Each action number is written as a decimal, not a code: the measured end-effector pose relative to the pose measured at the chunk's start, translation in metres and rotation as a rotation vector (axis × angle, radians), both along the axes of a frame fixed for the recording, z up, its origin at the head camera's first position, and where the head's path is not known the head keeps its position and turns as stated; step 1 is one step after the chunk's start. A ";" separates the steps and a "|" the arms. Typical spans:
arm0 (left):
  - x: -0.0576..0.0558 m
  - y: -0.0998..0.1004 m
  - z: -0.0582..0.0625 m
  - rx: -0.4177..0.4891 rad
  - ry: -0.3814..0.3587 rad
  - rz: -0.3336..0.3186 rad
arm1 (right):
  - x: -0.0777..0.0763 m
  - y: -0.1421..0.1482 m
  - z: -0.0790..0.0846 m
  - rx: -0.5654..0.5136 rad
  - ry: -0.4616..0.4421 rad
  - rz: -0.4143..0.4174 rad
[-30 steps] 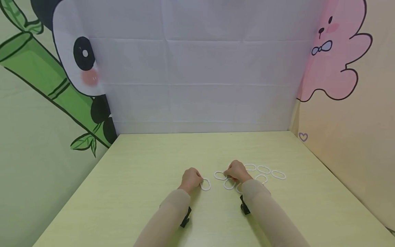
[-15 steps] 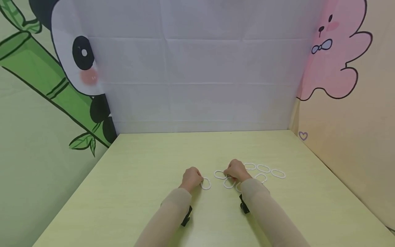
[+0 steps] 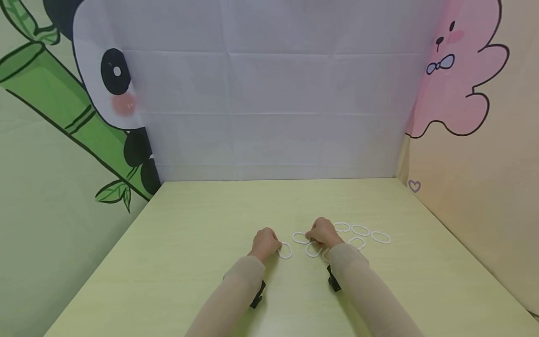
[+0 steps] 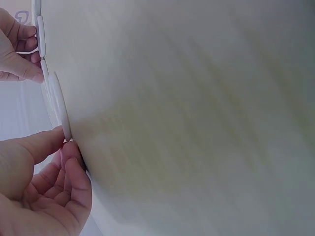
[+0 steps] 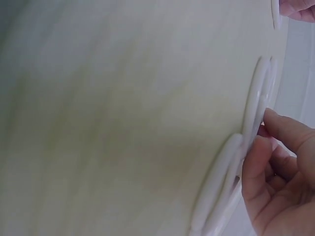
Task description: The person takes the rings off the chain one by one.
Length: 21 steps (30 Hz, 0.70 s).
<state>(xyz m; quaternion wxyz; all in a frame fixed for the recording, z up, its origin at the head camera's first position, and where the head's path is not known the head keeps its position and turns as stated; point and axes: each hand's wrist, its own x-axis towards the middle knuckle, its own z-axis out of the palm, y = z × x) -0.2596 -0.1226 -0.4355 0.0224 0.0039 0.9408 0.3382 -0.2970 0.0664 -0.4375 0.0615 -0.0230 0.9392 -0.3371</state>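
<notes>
My left hand (image 3: 266, 244) pinches the near end of a white oval ring (image 3: 285, 258) between thumb and index finger. In the left wrist view that ring (image 4: 60, 105) lies low along the tabletop, its far end pointing at the other rings. To the right, my right hand (image 3: 323, 231) has its thumb and index fingertips pinched at the right end of another white oval ring (image 3: 301, 243). A further ring (image 3: 313, 257) sits just below those fingertips. In the right wrist view, rings (image 5: 253, 98) run alongside the fingertips, and the hand partly hides them.
More white rings lie right of my right hand, such as one ring (image 3: 381, 242) at the end of the row and another ring (image 3: 360, 226) beside it. My right sleeve (image 3: 351, 267) overlaps part of the group. The pale wooden table (image 3: 210, 210) ends at a white backdrop (image 3: 269, 140).
My left hand has slid slightly to the right with its ring, narrowing the gap to the rings by my right hand. The right hand stays in place.
</notes>
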 end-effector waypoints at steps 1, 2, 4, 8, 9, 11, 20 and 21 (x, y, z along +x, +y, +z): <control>0.000 0.000 0.000 -0.003 0.002 0.000 | 0.000 0.000 0.000 0.000 0.004 0.003; 0.000 0.001 0.000 -0.002 0.000 0.000 | 0.001 0.000 0.000 0.001 0.005 0.003; 0.000 0.001 0.000 0.002 0.000 -0.002 | 0.000 0.001 0.000 -0.005 -0.002 -0.003; -0.001 0.000 0.000 0.016 -0.009 -0.004 | -0.002 0.003 0.000 -0.023 -0.012 -0.011; -0.001 0.000 0.001 0.018 -0.014 0.000 | -0.002 0.003 0.001 -0.028 -0.014 -0.012; -0.001 -0.003 0.004 0.016 -0.018 0.007 | -0.002 0.005 0.005 -0.036 -0.013 -0.012; -0.006 -0.035 0.038 -0.074 0.025 -0.004 | -0.002 0.025 0.038 0.018 0.030 0.019; -0.007 -0.039 0.042 -0.092 0.036 -0.006 | -0.002 0.027 0.042 0.036 0.042 0.022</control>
